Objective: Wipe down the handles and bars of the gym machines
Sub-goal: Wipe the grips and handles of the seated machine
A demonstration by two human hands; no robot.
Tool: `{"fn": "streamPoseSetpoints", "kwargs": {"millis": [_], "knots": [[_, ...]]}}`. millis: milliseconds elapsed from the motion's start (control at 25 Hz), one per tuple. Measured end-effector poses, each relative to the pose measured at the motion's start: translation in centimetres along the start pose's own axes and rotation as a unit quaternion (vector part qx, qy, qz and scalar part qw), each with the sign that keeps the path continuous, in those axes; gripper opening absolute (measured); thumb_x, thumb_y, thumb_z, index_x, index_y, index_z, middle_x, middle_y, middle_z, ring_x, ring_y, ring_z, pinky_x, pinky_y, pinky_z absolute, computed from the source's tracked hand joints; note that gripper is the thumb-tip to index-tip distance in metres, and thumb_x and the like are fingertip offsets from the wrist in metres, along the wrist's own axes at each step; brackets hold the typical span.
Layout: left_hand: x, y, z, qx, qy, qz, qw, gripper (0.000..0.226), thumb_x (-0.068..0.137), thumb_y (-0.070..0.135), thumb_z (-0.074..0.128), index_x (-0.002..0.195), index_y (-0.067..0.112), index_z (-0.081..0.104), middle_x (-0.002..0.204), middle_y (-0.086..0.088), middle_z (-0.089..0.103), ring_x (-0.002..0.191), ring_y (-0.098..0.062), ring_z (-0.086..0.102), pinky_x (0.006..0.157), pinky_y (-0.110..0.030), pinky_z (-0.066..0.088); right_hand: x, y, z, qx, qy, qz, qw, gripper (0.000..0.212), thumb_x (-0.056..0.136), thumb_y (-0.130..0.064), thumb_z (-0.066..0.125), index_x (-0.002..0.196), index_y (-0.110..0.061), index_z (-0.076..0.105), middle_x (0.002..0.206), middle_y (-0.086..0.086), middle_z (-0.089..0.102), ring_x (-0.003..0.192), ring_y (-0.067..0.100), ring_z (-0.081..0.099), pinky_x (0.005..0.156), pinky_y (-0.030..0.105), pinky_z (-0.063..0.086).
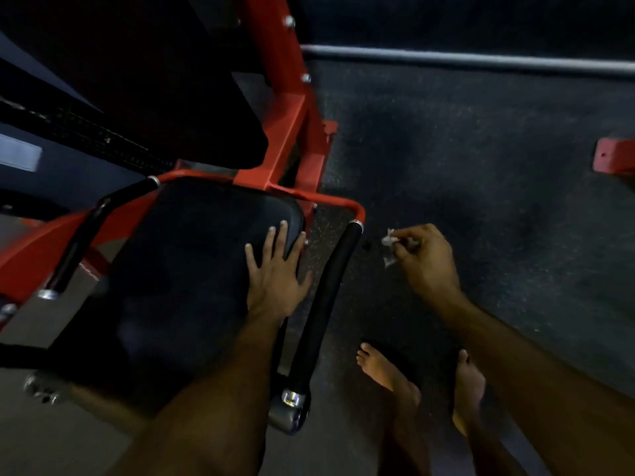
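Black padded handle (323, 304) beside seat (192, 269)

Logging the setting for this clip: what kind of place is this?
Most likely a gym floor. A red-framed machine carries a black padded seat flanked by black grip handles, on dark speckled rubber flooring; a metal bar runs behind.

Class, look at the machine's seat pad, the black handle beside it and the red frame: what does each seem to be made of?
Seat pad: probably vinyl or leatherette over padding, given its smooth black surface with a faint sheen. Black handle: likely a matt rubber or foam sleeve over a metal bar, since shiny metal collars show at both ends. Red frame: seemingly painted steel tube, with an even glossy red coat and bolts.
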State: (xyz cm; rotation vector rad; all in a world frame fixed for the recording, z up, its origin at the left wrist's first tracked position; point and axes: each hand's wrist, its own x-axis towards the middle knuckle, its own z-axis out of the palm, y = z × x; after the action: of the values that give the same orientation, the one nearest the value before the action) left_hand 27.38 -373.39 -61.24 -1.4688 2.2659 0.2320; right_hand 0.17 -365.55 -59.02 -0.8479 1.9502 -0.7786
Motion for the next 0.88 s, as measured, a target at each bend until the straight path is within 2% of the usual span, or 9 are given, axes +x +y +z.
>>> {"fn": "streamPoseSetpoints", "kwargs": {"millis": [80,200,280,360,480,600,760,880], "knots": [[0.2,0.1,1.3,0.016,0.05,-0.001,0.999,0.083,0.093,0.054,0.051,0.164,0.037,0.011,0.173,0.001,-0.011,0.159,-0.024,-0.005,0.122,-0.066,0.004,2.2,1.0,2.3,0.018,-0.009,-0.003,1.0,0.025,0.099,-0.016,0.063,0.123,-0.021,0.067,0.112,-0.015,0.046,0.088,-0.017,0.053,0.067,-0.001,0.043],[0.2,0.4,1.5,0.026,0.074,-0.012,0.997,0.081,0.092,0.046,0.054,0.163,0.036,0.016,0.173,0.0,-0.005,0.159,-0.023,-0.001,0.121,-0.067,0.01,3.2,1.0,6.2,0.012,-0.045,-0.065,0.997,0.04,0.099,-0.001,0.053,0.137,-0.015,0.059,0.119,-0.011,0.043,0.094,-0.013,0.051,0.08,0.003,0.045],[0.3,0.4,1.5,0.032,0.074,-0.018,0.997,0.08,0.094,0.045,0.052,0.163,0.035,0.015,0.173,0.0,-0.005,0.159,-0.022,-0.002,0.121,-0.067,0.012,3.5,1.1,7.9,0.003,-0.053,-0.104,0.993,0.04,0.097,0.004,0.052,0.133,-0.01,0.062,0.121,-0.004,0.049,0.1,0.0,0.053,0.092,0.013,0.046],[0.3,0.3,1.7,0.042,0.068,-0.02,0.997,0.079,0.095,0.046,0.049,0.164,0.034,0.013,0.173,-0.001,-0.008,0.159,-0.023,-0.004,0.121,-0.067,0.013,4.2,1.3,8.3,0.008,-0.045,-0.119,0.992,0.033,0.096,0.003,0.056,0.125,-0.007,0.069,0.115,0.003,0.056,0.103,0.012,0.057,0.094,0.02,0.048],[0.4,0.3,1.9,0.057,0.063,-0.024,0.996,0.078,0.096,0.048,0.045,0.164,0.035,0.009,0.172,-0.002,-0.011,0.159,-0.023,-0.006,0.121,-0.067,0.013,6.2,1.8,7.7,0.008,-0.058,-0.105,0.993,0.027,0.098,-0.005,0.06,0.118,-0.017,0.073,0.1,-0.011,0.051,0.092,0.003,0.056,0.081,0.006,0.044],[0.5,0.3,1.9,0.06,0.063,-0.024,0.996,0.077,0.097,0.048,0.042,0.164,0.035,0.007,0.172,-0.001,-0.012,0.159,-0.023,-0.007,0.121,-0.068,0.012,7.8,1.5,8.2,0.009,-0.064,-0.087,0.994,0.021,0.099,-0.011,0.06,0.112,-0.02,0.075,0.097,-0.012,0.047,0.086,0.002,0.054,0.074,0.009,0.047],[0.4,0.3,2.1,0.065,0.067,-0.026,0.995,0.077,0.097,0.048,0.042,0.164,0.034,0.007,0.172,-0.002,-0.014,0.159,-0.023,-0.008,0.121,-0.068,0.011,6.1,1.3,8.5,0.031,-0.077,-0.079,0.993,0.025,0.098,-0.003,0.056,0.11,-0.016,0.074,0.108,-0.004,0.051,0.095,0.006,0.058,0.077,0.009,0.052],[0.4,0.3,2.3,0.072,0.073,-0.022,0.995,0.077,0.097,0.047,0.042,0.164,0.034,0.007,0.172,-0.003,-0.013,0.159,-0.023,-0.008,0.121,-0.068,0.012,6.0,2.4,7.6,0.04,-0.096,-0.112,0.988,0.026,0.099,-0.003,0.057,0.114,-0.016,0.073,0.109,-0.004,0.052,0.097,0.008,0.06,0.086,0.019,0.055]]}}
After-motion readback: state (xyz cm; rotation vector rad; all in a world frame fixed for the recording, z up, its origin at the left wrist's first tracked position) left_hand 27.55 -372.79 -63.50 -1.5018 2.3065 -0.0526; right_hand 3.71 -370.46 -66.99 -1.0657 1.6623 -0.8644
